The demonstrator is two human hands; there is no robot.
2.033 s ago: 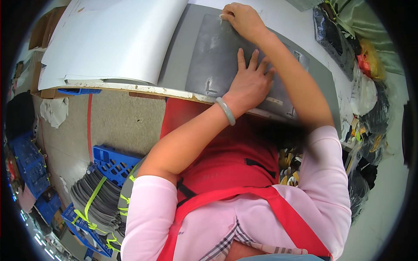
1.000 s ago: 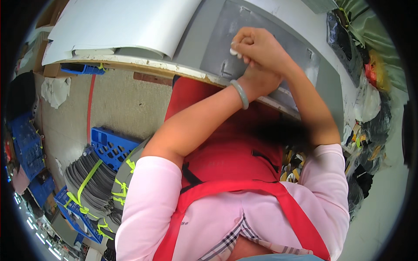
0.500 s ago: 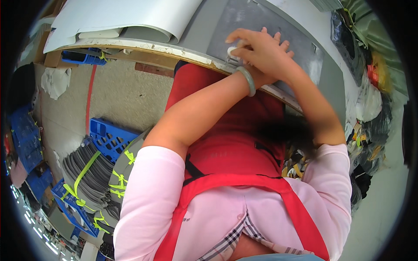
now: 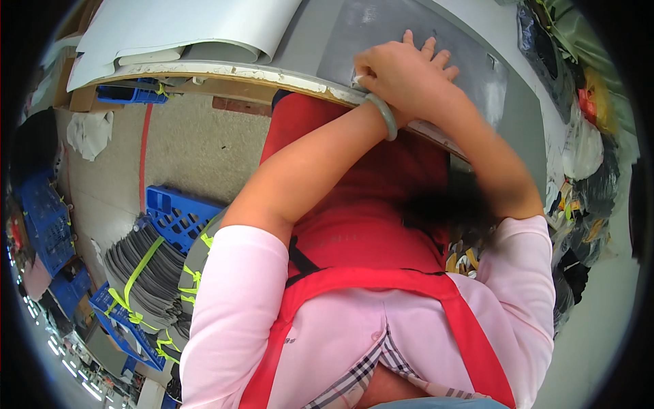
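Observation:
My left hand [image 4: 402, 75], with a pale green bangle [image 4: 383, 116] on the wrist, lies fingers spread across my right hand [image 4: 449, 92] and hides most of it. Both press on a grey sheet [image 4: 381, 27] that lies on the grey worktable [image 4: 300, 41], close to its near edge. A small white piece [image 4: 357, 80] pokes out from under the hands at the left, and my right hand seems to pinch it. My arms cross over my red apron [image 4: 354, 232].
A large white sheet [image 4: 177, 27] curls over the table's left part. On the floor at the left are blue plastic crates [image 4: 174, 215] and bundles of grey sheets tied with yellow straps [image 4: 146, 273]. Bags and clutter [image 4: 586, 150] line the right side.
My right hand has drawn the white piece from the sheet's far edge back to the table's near edge. My left hand left the sheet and now covers the right hand.

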